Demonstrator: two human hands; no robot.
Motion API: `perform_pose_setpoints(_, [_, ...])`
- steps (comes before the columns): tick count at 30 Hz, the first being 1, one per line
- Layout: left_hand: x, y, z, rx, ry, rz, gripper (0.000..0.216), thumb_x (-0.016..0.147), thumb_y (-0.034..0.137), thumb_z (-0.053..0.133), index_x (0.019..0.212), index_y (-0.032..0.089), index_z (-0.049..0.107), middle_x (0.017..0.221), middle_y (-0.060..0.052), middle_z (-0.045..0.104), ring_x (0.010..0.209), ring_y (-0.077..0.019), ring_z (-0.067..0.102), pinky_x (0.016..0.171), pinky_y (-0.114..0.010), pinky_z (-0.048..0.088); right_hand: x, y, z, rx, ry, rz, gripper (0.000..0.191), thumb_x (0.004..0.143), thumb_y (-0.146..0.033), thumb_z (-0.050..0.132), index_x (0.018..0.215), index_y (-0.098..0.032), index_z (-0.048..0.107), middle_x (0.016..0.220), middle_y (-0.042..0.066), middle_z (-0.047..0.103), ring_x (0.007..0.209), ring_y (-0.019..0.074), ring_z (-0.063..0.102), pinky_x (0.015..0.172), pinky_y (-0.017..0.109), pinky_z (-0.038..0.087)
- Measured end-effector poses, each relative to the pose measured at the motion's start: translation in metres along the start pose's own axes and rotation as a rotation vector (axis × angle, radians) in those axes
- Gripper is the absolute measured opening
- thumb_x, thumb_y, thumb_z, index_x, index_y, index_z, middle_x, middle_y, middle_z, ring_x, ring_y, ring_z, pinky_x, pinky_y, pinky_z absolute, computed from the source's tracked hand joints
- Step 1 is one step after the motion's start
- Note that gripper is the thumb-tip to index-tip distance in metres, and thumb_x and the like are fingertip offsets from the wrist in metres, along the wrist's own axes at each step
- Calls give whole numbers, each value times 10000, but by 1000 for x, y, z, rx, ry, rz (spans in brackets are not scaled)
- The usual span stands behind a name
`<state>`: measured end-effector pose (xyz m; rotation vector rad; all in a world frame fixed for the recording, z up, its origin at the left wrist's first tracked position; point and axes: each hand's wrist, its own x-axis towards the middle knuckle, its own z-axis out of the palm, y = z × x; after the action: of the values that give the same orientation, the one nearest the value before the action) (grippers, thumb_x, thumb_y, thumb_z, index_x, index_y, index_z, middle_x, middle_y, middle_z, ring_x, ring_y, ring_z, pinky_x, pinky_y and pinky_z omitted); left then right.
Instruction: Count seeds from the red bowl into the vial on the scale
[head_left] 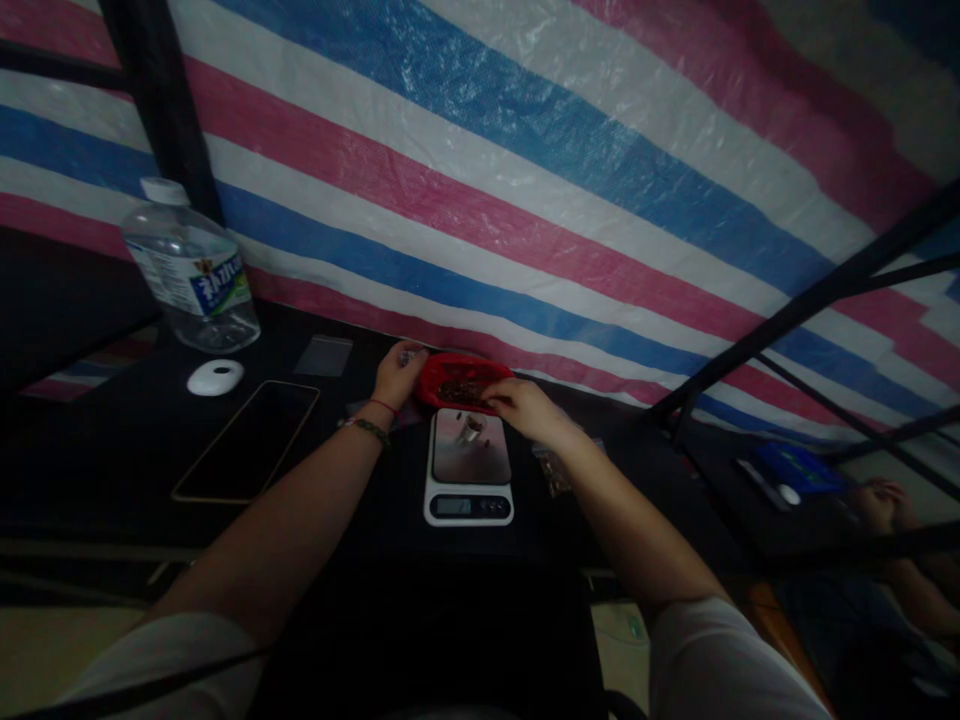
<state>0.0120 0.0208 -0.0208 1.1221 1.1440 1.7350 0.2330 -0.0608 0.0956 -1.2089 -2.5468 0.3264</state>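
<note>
A red dish (487,371) holding small dark brown pieces (461,391) lies against the striped sheet. Beside its left rim, my left hand (397,375) is closed, with something small and shiny at the fingers that I cannot make out. My right hand (529,408) reaches over the dish's right side, fingertips pinched together; anything between them is too small to name. In front of the dish stands a white digital scale (469,508) with a metal plate. On the plate sits a small clear cup (472,430) with brown bits inside, and a few loose pieces lie around it.
A clear bag of brown pieces (556,474) lies under my right forearm. To the left are a phone (251,440), a white oval device (215,377), a flat clear bag (323,355) and a large bottle (195,270). Another person's hands (881,503) show far right.
</note>
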Motion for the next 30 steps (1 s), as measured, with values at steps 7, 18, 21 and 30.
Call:
perform_pose_setpoints(7, [0, -1, 1, -11, -15, -7, 318, 687, 406, 670, 901, 172, 632, 814, -26, 632, 722, -148, 578, 693, -270, 471, -23, 20, 21, 23, -290, 44, 150, 752, -149, 650, 884, -163, 720, 864, 39, 714, 766, 149, 631, 696, 228, 433])
perform_pose_setpoints(18, [-2, 5, 1, -8, -7, -26, 313, 688, 379, 664, 906, 158, 620, 805, -22, 618, 698, -134, 566, 667, -264, 474, 27, 40, 28, 164, -188, -6, 193, 740, -107, 620, 903, -158, 709, 889, 37, 700, 793, 138, 624, 739, 240, 453])
perform_pose_setpoints(21, [-1, 3, 1, 5, -3, -23, 294, 693, 377, 657, 888, 159, 624, 807, -26, 625, 710, -143, 573, 687, -272, 476, 37, 46, 35, 247, -261, -38, 292, 741, -89, 600, 1010, -161, 691, 913, 35, 696, 780, 130, 627, 721, 231, 461])
perform_pose_setpoints(30, [2, -1, 0, 41, -6, -12, 290, 681, 351, 660, 901, 165, 624, 850, -40, 642, 771, -165, 590, 739, -290, 473, 56, 49, 39, 294, -440, -173, 177, 744, -173, 639, 892, -160, 735, 873, 39, 697, 785, 140, 629, 732, 234, 458])
